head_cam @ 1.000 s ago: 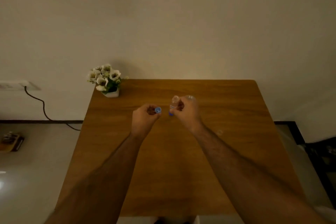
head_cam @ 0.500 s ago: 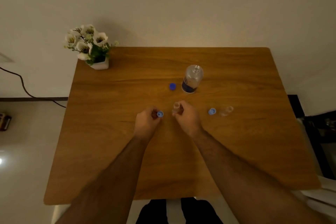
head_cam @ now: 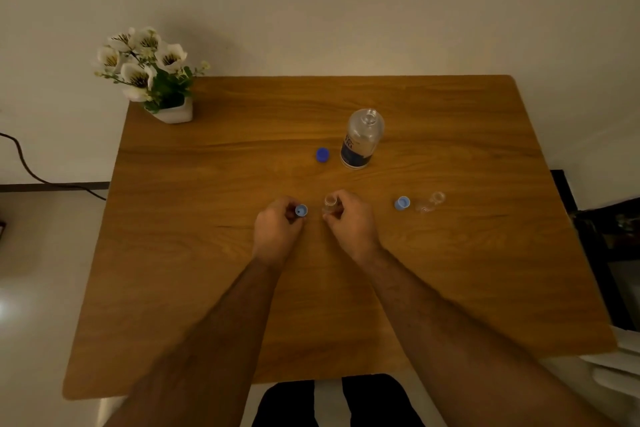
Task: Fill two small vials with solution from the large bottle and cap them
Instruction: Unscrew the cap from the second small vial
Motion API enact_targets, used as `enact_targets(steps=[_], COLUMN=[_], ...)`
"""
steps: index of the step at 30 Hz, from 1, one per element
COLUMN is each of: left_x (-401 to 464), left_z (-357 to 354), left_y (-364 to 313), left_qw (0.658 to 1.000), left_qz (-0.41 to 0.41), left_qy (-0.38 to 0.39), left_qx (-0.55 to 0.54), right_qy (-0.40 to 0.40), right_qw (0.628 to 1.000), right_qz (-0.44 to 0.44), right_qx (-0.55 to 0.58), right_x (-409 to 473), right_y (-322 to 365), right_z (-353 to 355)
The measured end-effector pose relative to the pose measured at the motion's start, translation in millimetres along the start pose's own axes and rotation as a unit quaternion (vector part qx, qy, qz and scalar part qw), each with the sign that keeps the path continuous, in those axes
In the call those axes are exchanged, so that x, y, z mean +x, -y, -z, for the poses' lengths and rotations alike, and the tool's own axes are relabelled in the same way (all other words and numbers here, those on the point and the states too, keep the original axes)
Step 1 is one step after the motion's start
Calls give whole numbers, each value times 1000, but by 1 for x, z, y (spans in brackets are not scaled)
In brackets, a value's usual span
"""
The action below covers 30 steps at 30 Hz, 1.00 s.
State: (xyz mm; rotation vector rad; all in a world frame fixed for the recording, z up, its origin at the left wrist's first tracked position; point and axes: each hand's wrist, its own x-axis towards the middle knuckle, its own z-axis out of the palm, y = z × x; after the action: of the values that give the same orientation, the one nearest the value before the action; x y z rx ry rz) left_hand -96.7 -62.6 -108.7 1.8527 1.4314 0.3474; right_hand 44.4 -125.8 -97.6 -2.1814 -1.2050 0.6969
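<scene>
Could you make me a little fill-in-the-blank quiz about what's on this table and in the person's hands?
1. The left hand pinches a light blue ____.
2. The right hand holds a small open ____.
3. The large bottle stands upright with its dark blue cap lying to its ____.
4. The potted flowers sit on the table's far ____ corner.

Missing words: cap; vial; left; left

Head tilted further down, table [head_cam: 207, 288] fuller in view, hands seemingly unmoved since half a second ago
</scene>
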Motion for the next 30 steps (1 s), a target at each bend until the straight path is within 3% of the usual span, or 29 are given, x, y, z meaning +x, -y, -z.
enact_targets(steps=[11,19,30], left_x=[3,-1,9], left_z=[7,22,44], left_y=[-3,1,-55], left_qw=[999,998,998], left_qz=[-25,16,-51], left_qy=[24,52,-18], left_qx=[11,36,35], right_qy=[16,54,3], right_qw=[999,997,999], right_qz=[31,5,13], right_qx=[-7,-49,-50], right_x=[1,-3,1], right_y=[0,-5,4], right_z=[6,22,76])
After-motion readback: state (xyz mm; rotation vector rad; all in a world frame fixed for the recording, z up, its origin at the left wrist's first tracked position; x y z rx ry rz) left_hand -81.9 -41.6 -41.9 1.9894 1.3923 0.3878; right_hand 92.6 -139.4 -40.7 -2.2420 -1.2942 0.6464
